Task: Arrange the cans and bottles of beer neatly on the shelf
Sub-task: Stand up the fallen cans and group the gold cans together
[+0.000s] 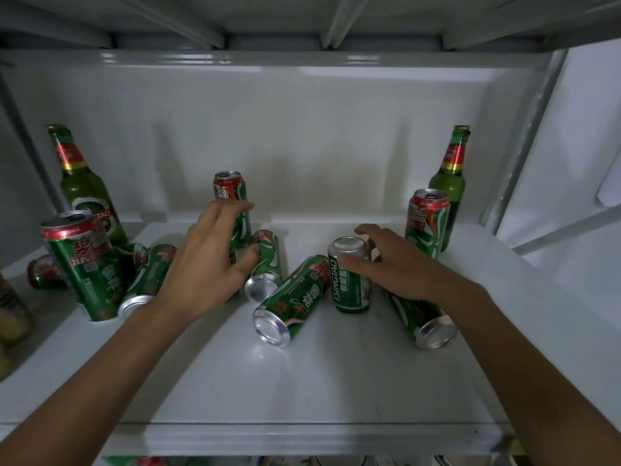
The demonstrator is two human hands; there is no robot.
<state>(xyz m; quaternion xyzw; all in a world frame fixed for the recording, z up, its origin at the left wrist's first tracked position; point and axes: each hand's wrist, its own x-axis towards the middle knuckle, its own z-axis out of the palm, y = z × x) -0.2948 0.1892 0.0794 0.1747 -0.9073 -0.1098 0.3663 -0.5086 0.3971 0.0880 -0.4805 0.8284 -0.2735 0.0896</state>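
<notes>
a white metal shelf (302, 391) holds scattered beer. the right hand (400, 267) grips an upside-down short can (351, 280), axis vertical, at centre. at nine o'clock, the left hand (208, 253) spreads open against a tall upright can (235, 210).

I see a white back panel (302, 146). Above it runs a ribbed grey deck (268, 21), right of it stands a metal upright (524, 146), and far left, lower, sits a blurred yellowish container (10, 307).
</notes>
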